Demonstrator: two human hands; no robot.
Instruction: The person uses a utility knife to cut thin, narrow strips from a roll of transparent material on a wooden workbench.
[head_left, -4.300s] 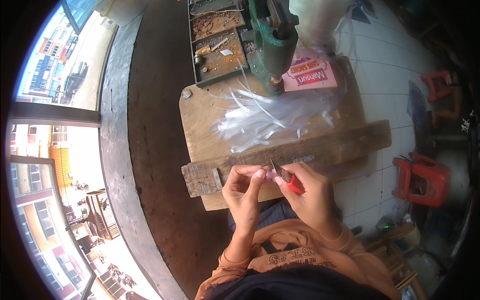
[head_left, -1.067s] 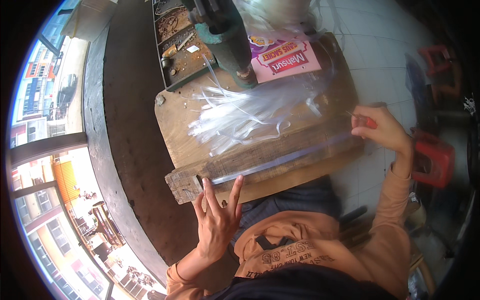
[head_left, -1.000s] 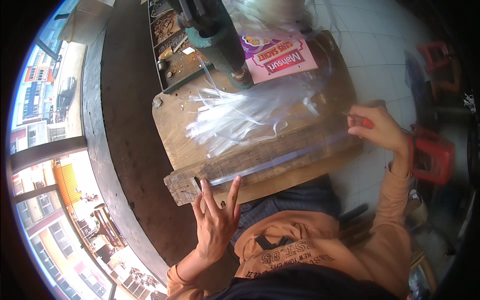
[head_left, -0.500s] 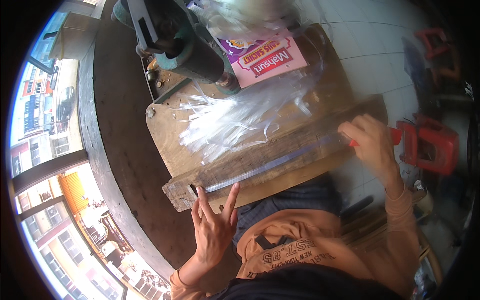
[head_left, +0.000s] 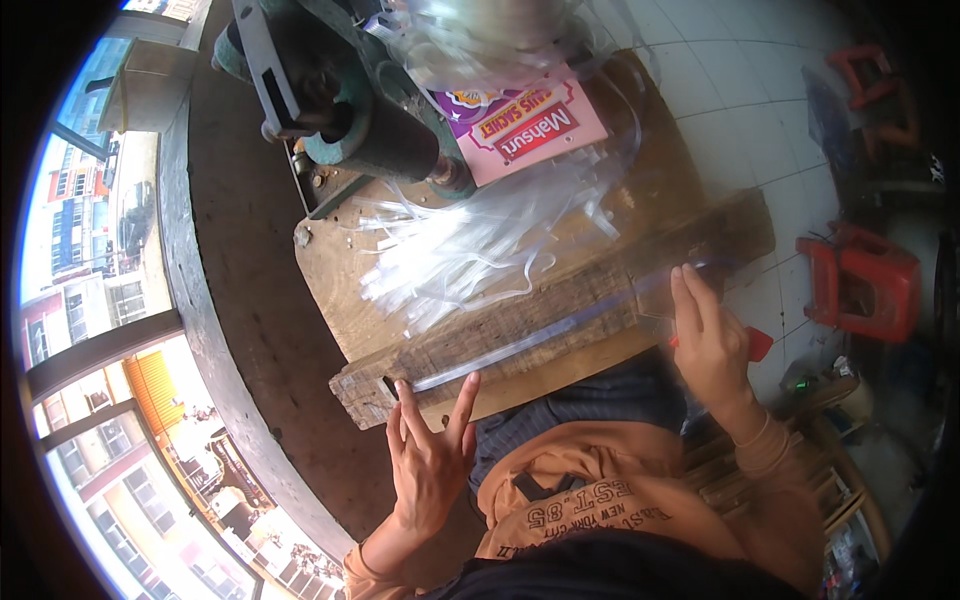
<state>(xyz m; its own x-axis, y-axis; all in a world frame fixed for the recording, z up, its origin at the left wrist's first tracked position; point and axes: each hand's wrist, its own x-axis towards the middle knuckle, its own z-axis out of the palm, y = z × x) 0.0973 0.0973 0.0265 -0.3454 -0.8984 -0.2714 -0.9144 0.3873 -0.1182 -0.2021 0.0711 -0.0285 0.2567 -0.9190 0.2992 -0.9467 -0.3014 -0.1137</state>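
A long wooden beam (head_left: 540, 310) lies across the near side of a wooden board. Along its top runs a thin, clear plastic strip (head_left: 520, 352). My left hand (head_left: 428, 455) has its fingers spread, two fingertips resting on the strip beside a small dark stop (head_left: 388, 384) at the beam's left end. My right hand (head_left: 712, 345) is over the right part of the beam, with two fingers stretched toward the strip. Its other fingers are closed on a red-handled tool (head_left: 760, 345); the tool's working end is mostly hidden. Behind the beam lies a heap of clear plastic strips (head_left: 460, 250).
A pink and purple printed sheet (head_left: 545, 120) lies beyond the heap, with a bundle of clear plastic (head_left: 480, 40) behind it. A green and black metal machine (head_left: 370, 125) stands at the far left of the board. Red plastic stools (head_left: 865, 285) stand on the tiled floor at right.
My right hand has moved nearer to me and slightly left, with the red-handled tool; two of its fingers are now extended. My left hand stays on the strip.
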